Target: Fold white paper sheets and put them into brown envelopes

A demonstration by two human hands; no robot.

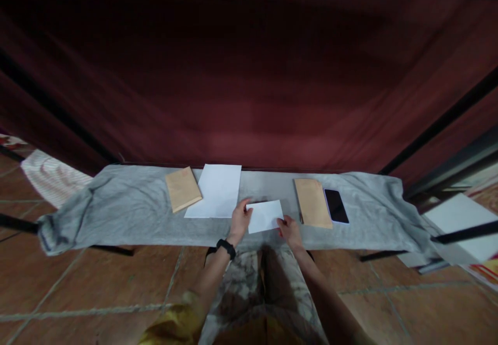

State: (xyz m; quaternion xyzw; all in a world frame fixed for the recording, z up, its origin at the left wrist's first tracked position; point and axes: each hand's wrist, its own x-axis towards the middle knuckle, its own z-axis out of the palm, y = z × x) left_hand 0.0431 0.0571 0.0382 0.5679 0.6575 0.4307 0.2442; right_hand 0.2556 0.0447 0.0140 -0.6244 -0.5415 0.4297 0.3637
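Observation:
A small folded white paper (265, 215) lies on the grey cloth (128, 210) that covers a low table. My left hand (240, 220), with a black band on its wrist, rests on the paper's left edge with its fingers curled over it. At the paper's lower right corner my right hand (288, 229) pinches the sheet. A larger white sheet (217, 190) lies just to the left, partly over a brown envelope (182, 189).
A second brown envelope (312, 202) and a dark phone (336, 206) lie right of the hands. A dark red curtain (249, 85) hangs behind the table. Terracotta floor tiles (78, 293) are in front. White boards (459, 225) stand at the right.

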